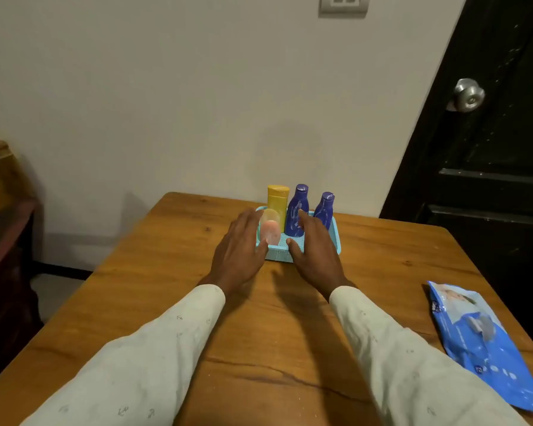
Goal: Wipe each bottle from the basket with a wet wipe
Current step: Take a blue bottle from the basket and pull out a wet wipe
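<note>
Our left hand (239, 252) and right hand (316, 247) are both open with fingers straight, flanking the small blue basket (279, 252) at the far edge of the counter (274, 333); whether they touch it we cannot tell. Inside stand a clear pink bottle (270, 230), a yellow bottle (278, 201) and two dark blue bottles (296, 210), packed close. The wipe pack (480, 336) lies well apart, unopened by the look of it. We judge that reaching for one bottle could topple its neighbours, since they crowd together.
</note>
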